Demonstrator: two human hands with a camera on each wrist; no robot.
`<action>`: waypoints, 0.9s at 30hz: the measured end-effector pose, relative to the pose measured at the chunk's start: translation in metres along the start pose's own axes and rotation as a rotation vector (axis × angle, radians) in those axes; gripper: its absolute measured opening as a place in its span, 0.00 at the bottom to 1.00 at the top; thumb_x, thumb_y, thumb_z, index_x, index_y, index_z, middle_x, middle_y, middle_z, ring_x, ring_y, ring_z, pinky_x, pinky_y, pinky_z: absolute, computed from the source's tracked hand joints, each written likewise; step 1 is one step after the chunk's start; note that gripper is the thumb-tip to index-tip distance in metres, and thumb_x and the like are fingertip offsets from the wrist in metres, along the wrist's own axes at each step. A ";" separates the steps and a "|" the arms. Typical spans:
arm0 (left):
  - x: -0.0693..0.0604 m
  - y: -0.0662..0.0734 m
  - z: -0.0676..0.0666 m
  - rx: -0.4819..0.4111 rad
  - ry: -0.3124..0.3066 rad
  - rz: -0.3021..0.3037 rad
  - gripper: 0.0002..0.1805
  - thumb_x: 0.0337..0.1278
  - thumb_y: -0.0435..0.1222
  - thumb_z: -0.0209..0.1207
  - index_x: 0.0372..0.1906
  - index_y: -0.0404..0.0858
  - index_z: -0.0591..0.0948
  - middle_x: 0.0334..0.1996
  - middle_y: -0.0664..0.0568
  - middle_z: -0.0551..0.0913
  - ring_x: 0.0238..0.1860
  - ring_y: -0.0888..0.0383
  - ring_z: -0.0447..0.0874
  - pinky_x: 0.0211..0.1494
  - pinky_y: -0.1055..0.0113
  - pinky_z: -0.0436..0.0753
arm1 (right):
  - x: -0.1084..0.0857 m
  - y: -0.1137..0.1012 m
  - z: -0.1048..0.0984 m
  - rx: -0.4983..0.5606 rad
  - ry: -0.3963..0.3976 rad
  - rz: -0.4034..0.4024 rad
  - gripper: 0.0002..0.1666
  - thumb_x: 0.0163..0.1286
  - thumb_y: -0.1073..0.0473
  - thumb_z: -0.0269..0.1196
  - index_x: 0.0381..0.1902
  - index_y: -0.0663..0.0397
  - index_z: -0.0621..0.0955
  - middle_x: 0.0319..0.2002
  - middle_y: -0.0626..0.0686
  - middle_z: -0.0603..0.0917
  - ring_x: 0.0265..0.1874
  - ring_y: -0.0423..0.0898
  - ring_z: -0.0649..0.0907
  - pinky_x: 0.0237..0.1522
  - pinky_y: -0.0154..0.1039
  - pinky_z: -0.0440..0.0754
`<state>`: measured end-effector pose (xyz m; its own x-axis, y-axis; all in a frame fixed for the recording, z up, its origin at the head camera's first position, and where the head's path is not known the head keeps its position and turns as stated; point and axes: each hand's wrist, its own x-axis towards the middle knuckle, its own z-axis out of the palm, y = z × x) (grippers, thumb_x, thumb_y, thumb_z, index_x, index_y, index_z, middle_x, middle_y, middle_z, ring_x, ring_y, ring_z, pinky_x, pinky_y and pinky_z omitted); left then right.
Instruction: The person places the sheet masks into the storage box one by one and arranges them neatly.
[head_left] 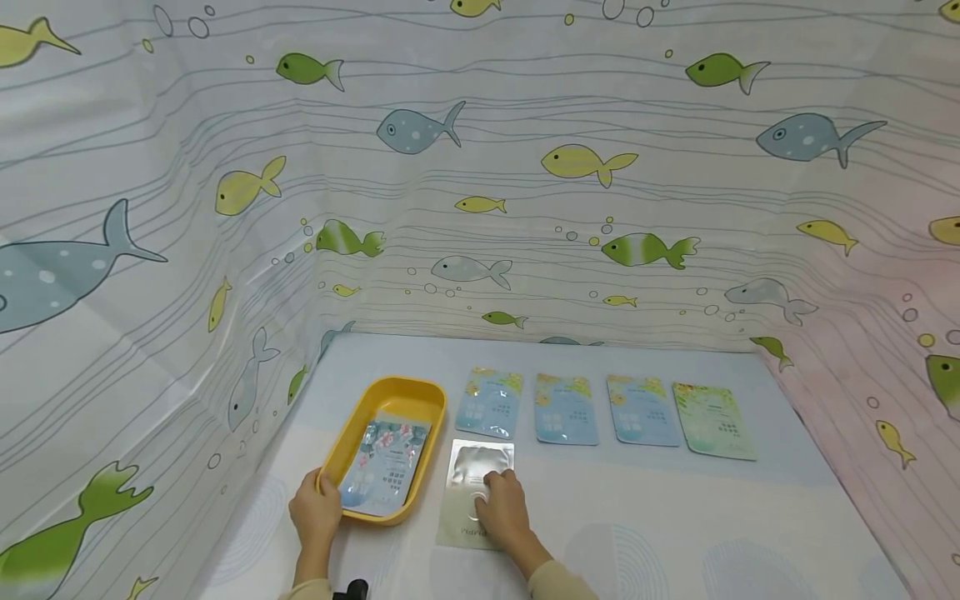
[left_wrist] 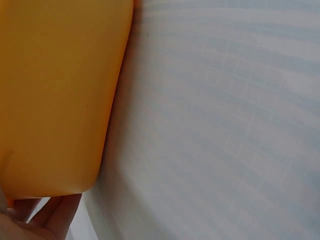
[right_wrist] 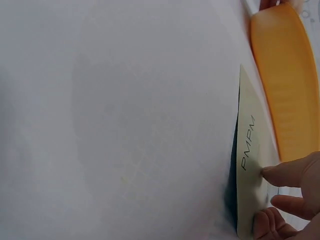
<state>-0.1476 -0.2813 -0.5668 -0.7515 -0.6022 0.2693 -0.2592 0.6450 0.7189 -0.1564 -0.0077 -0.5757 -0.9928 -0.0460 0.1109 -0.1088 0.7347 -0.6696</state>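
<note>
My left hand [head_left: 316,508] grips the near left corner of a yellow tray [head_left: 438,417], its fingers also visible at the tray's end in the left wrist view. Inside the tray lies a floral blue-and-white face mask packet [head_left: 387,467], with a pale edge showing behind it. To the tray's right is a silver-and-beige face mask packet [head_left: 459,512], marked PMPM in the right wrist view. My right hand [head_left: 508,510] pinches this packet by its right side, thumb on its face and other fingers curled at the edge. The near edge casts a dark shadow on the table.
Behind the PMPM packet, a row runs rightwards: three blue packets [head_left: 489,403], [head_left: 566,410], [head_left: 643,412] and a green packet [head_left: 715,422]. A fish-printed curtain [head_left: 525,233] encloses the white table [head_left: 615,492] at the back and sides. A small black object [head_left: 357,589] shows at the front edge.
</note>
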 end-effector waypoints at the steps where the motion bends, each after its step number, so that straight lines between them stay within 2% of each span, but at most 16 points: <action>1: 0.000 0.000 0.000 -0.001 0.001 0.001 0.15 0.61 0.28 0.46 0.44 0.19 0.76 0.41 0.24 0.78 0.41 0.25 0.75 0.46 0.39 0.70 | 0.000 0.001 0.000 0.000 0.006 0.004 0.15 0.48 0.66 0.68 0.36 0.67 0.81 0.32 0.57 0.76 0.30 0.48 0.77 0.34 0.44 0.78; 6: 0.000 0.000 0.001 -0.003 0.004 0.005 0.15 0.61 0.28 0.46 0.44 0.19 0.76 0.41 0.24 0.78 0.42 0.25 0.75 0.46 0.39 0.71 | -0.002 0.003 0.001 0.005 0.035 0.029 0.17 0.48 0.66 0.69 0.38 0.68 0.81 0.34 0.58 0.75 0.31 0.50 0.77 0.35 0.46 0.77; 15: -0.002 0.001 -0.002 -0.005 0.002 0.008 0.15 0.61 0.28 0.46 0.44 0.19 0.76 0.41 0.24 0.78 0.41 0.25 0.75 0.46 0.39 0.71 | -0.005 0.002 -0.003 0.050 0.029 0.098 0.27 0.48 0.66 0.70 0.47 0.71 0.77 0.37 0.63 0.72 0.31 0.52 0.78 0.33 0.46 0.80; 21: -0.001 0.001 -0.002 -0.001 0.006 0.004 0.15 0.61 0.28 0.46 0.44 0.19 0.76 0.41 0.24 0.78 0.41 0.25 0.75 0.46 0.39 0.71 | -0.005 0.000 -0.007 0.030 0.019 0.136 0.27 0.47 0.69 0.67 0.48 0.71 0.77 0.33 0.64 0.75 0.27 0.53 0.78 0.30 0.48 0.79; 27: -0.001 0.001 -0.001 -0.002 0.006 0.007 0.15 0.61 0.28 0.46 0.44 0.19 0.76 0.41 0.24 0.79 0.41 0.25 0.75 0.45 0.39 0.71 | -0.003 0.001 -0.007 -0.007 0.039 0.177 0.28 0.45 0.67 0.69 0.46 0.72 0.76 0.36 0.68 0.71 0.30 0.58 0.78 0.33 0.51 0.80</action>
<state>-0.1464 -0.2807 -0.5658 -0.7497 -0.6005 0.2781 -0.2529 0.6483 0.7181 -0.1530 -0.0019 -0.5721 -0.9937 0.1105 0.0201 0.0679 0.7339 -0.6759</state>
